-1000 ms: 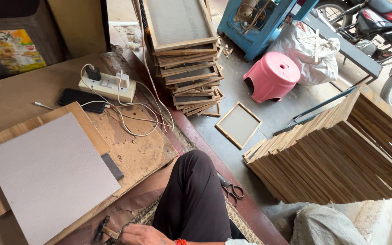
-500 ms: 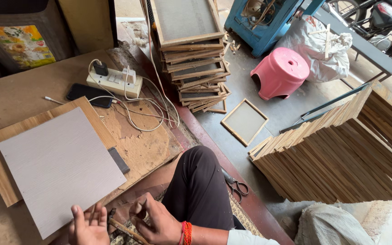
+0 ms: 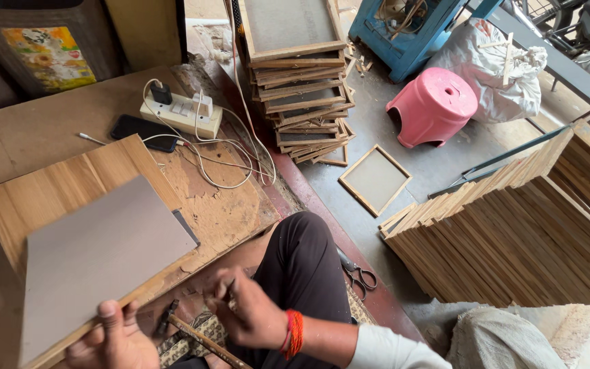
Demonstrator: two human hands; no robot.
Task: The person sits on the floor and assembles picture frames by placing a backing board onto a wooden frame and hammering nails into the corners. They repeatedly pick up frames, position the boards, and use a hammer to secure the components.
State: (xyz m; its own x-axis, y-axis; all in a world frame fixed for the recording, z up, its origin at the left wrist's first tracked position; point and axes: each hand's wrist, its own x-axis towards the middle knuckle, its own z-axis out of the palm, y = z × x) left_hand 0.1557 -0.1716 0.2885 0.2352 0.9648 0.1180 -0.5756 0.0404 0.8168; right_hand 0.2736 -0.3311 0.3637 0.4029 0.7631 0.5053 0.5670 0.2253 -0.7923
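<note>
Now, left hand [image 3: 114,338]: fingers spread, thumb on the grey board [image 3: 100,256] at its 6 o'clock edge.
Right hand [image 3: 250,314]: pinched shut around a small unclear item, above the hammer [image 3: 196,338].
Board handling: likely light, stiff, smooth; best gripped by its edges.

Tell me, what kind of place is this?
It looks like a small woodworking shop, probably for making frames. There's a tall stack of wooden frames, rows of frames leaning together, and a hammer near the person's right hand.
</note>
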